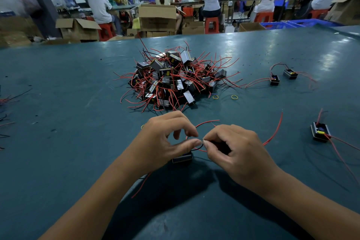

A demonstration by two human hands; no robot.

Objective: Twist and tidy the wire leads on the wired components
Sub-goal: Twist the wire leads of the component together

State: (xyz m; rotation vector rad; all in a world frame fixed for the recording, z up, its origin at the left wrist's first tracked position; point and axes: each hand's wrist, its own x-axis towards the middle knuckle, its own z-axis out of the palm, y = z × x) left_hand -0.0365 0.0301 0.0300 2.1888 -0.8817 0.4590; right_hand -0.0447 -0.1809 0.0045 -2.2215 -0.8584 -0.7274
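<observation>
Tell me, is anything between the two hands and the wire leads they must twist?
Nothing visible is. The left hand and the right hand already pinch the thin wire leads between fingertips, above the small black box-shaped component. The heap of black components with red wires lies farther back, apart.

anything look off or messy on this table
Nothing looks damaged or spilled. The pile of wired components is a tangle with red leads sticking out every way, which fits untidied stock. Two yellow rubber bands lie loose beside it. The left hand and right hand pinch a lead between them.
</observation>
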